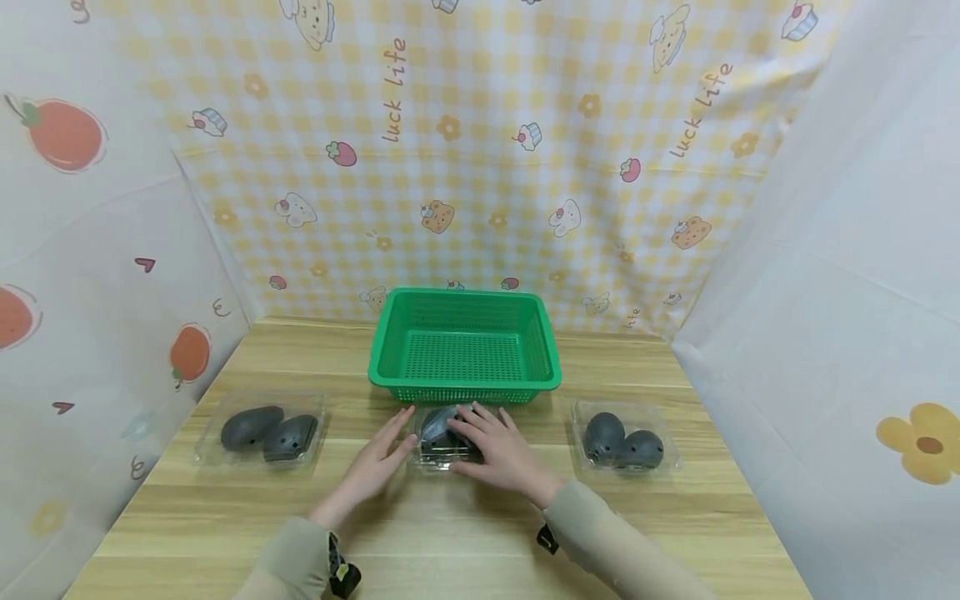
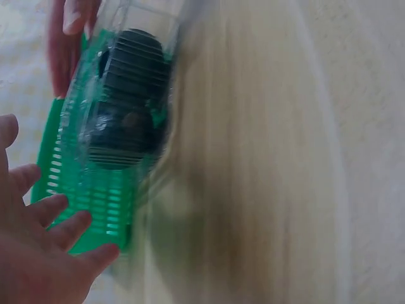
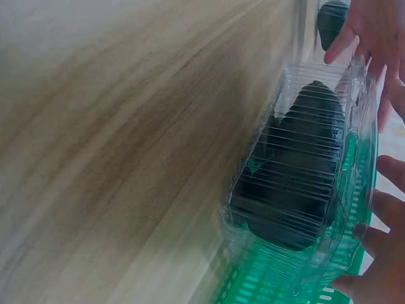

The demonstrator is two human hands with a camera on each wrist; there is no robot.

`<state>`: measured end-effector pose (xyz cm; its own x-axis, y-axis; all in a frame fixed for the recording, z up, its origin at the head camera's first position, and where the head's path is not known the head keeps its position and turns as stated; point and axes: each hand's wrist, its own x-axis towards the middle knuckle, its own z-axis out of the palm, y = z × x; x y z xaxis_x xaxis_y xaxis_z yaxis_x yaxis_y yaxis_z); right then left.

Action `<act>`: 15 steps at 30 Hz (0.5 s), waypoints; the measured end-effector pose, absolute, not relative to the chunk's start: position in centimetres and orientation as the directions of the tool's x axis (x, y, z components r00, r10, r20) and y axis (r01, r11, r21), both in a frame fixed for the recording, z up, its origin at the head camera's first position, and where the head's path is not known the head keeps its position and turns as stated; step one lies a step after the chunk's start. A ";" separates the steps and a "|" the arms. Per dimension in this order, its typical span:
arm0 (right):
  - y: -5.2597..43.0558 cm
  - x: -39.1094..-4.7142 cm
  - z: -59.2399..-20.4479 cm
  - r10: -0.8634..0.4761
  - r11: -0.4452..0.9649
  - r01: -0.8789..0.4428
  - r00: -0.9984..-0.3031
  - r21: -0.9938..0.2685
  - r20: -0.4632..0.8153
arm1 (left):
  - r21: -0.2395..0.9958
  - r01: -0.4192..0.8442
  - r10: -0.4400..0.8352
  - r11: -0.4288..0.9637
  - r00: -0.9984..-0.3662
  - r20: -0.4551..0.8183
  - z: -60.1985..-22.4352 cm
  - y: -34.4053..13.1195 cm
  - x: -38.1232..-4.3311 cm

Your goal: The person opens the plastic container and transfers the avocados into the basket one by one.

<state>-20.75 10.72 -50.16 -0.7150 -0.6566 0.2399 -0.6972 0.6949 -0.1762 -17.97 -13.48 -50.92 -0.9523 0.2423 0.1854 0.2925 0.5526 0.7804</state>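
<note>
A clear plastic clamshell box (image 1: 442,463) sits on the table just in front of the green basket. Inside are dark, smooth oval objects (image 1: 437,427) with small holes; their exact kind is unclear. My left hand (image 1: 378,461) is at the box's left side with its fingers spread, and the left wrist view shows its fingertips apart from the plastic. Over the box's right part lies my right hand (image 1: 501,450), fingers extended and partly hiding the contents. In the right wrist view its fingertips (image 3: 362,232) are at the box's edge, apparently touching it.
The green perforated basket (image 1: 465,385) stands behind the box, near the patterned cloth backdrop (image 1: 480,183). Similar clear boxes with dark ovals lie at the left (image 1: 217,454) and at the right (image 1: 663,417). White cloth hangs along both sides of the wooden table (image 1: 450,550).
</note>
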 end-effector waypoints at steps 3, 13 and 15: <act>10.4 -21.2 -50.3 -0.658 0.700 -0.699 -0.710 -0.145 0.249 | 0.811 0.257 0.225 0.526 -0.961 0.158 -51.1 -13.2 -18.0; 10.2 -22.3 -50.9 -0.662 0.714 -0.696 -0.708 -0.081 0.247 | 0.833 0.203 0.223 0.515 -0.970 0.098 -51.9 -12.6 -18.4; 10.2 -22.5 -51.0 -0.663 0.713 -0.697 -0.707 -0.080 0.248 | 0.837 0.197 0.221 0.511 -0.971 0.094 -51.9 -12.4 -18.5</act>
<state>-22.49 10.21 -50.98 -0.7065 -0.6629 0.2479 -0.6968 0.7129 -0.0797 -18.52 -12.44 -51.90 -0.9708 0.2210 0.0936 0.1970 0.5110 0.8367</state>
